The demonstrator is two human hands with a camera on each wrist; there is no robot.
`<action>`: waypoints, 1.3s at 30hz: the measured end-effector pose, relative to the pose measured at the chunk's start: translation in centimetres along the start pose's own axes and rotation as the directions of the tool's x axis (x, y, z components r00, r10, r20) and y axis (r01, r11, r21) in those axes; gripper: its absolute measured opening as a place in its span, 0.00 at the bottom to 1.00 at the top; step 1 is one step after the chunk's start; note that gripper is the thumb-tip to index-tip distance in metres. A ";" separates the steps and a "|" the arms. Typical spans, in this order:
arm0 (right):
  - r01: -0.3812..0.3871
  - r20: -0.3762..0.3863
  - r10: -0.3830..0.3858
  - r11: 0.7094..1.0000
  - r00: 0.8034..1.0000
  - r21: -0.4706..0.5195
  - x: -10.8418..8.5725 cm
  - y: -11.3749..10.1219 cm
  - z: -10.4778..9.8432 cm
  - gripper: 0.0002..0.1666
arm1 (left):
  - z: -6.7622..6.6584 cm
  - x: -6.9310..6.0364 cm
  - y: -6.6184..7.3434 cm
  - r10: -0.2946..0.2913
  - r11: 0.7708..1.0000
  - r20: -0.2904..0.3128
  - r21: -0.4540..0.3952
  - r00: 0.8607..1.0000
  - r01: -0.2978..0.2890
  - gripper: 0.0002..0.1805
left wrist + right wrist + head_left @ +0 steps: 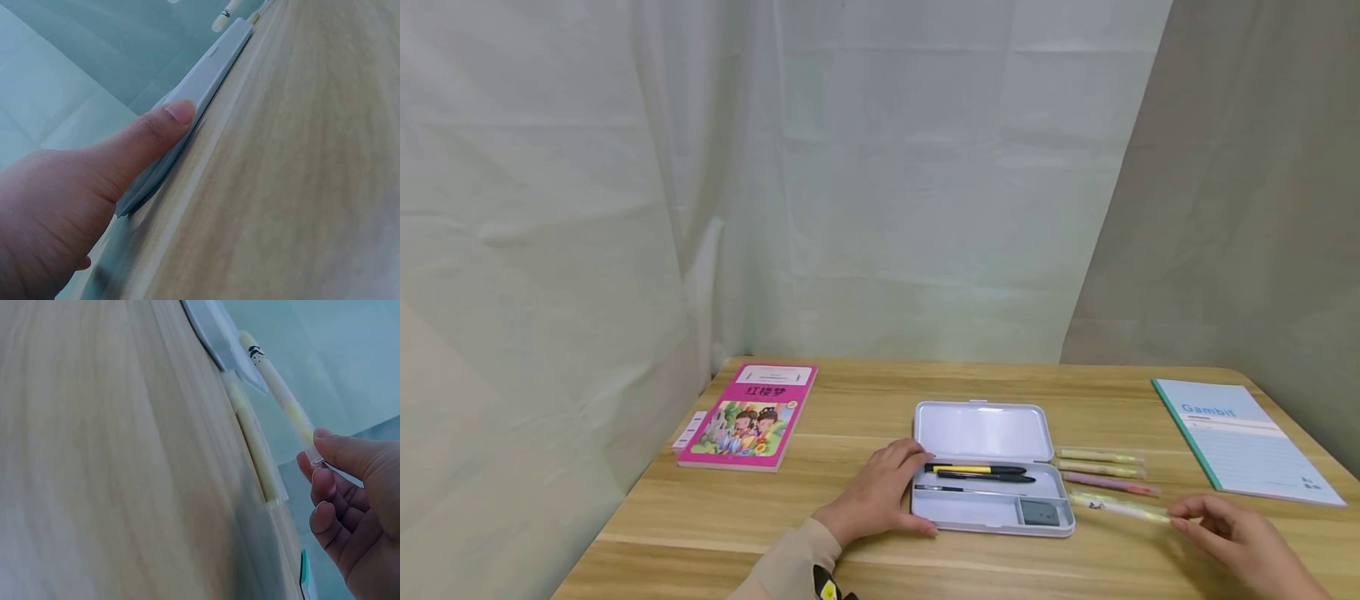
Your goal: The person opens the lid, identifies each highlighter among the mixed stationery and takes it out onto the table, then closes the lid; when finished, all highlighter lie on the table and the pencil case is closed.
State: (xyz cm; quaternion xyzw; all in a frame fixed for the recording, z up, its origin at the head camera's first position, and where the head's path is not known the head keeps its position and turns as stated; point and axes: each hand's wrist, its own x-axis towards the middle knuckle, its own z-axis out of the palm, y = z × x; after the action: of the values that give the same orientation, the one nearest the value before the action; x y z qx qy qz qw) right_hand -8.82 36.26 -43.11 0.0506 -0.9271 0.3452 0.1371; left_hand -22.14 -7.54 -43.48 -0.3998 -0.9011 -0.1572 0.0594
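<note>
My left hand (pixel 883 492) holds the left end of an open white pencil case (pixel 966 523), its thumb (pixel 178 112) against the front wall. Inside the case lie a black-and-yellow pen (pixel 962 469), a black pen (pixel 988 477), a thin clear-and-black pen (pixel 947 489) and a grey block (pixel 1040 512) in the small compartment. My right hand (pixel 1232 533) pinches one end of a pale yellow pen (pixel 281 394) with thumb and fingers. That pen is lifted off the table, its far end by the case's right side.
Right of the case lie two yellowish pens (pixel 1097 468) and a pinkish-purple pen (pixel 1108 484). A pink book (pixel 752 417) rests at the far left, partly over another item (pixel 688 432). At the right lies a light blue notebook (pixel 1247 442). Pale curtains (pixel 910 183) hang behind.
</note>
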 end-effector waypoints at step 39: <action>-0.209 0.152 0.239 0.959 0.959 -0.192 0.7 1.4 -0.2 0.10 | 0.1 0.1 0.0 0.013 1.000 -0.030 0.018 0.999 -0.012 0.51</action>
State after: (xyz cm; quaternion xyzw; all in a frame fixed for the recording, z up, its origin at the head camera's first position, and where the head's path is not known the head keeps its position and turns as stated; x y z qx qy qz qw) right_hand -9.75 37.45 -43.65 -0.0373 -0.9618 0.2706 0.0196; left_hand -22.20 -7.48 -43.60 -0.4025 -0.8989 -0.1549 0.0773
